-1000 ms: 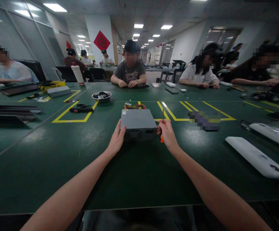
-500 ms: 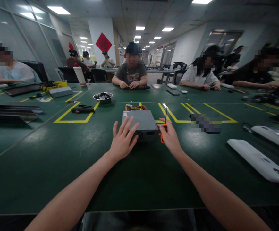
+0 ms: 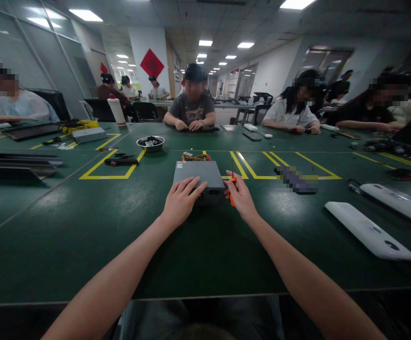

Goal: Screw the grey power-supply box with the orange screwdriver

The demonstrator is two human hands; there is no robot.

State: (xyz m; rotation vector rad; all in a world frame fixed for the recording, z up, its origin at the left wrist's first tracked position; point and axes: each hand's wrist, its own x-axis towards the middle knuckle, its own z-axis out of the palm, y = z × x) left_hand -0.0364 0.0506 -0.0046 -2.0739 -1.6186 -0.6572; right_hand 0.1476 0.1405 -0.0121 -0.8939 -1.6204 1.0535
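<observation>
A grey metal box (image 3: 200, 171) with a socket on its near side and coloured cables (image 3: 195, 157) behind it rests on the green table (image 3: 85, 250). My left hand (image 3: 182, 200) lies over its near left part, fingers spread across the top and front edge. At the box's right side, my right hand (image 3: 240, 194) is closed round a screwdriver (image 3: 232, 198) with an orange handle, its thin shaft pointing up. The right fingertips are close to the box's side; whether they touch it cannot be made out.
A metal bowl (image 3: 150, 143) of small dark parts and a black tool (image 3: 122, 161) stand back left. Dark metal panels (image 3: 17, 165) lie far left. A dark object (image 3: 297, 180) and white casings (image 3: 368, 229) lie right. A person (image 3: 193, 101) sits opposite.
The left fingers have come closer together and lie flatter on the box. The box and both hands appear slightly further left, and the view has shifted a little.
</observation>
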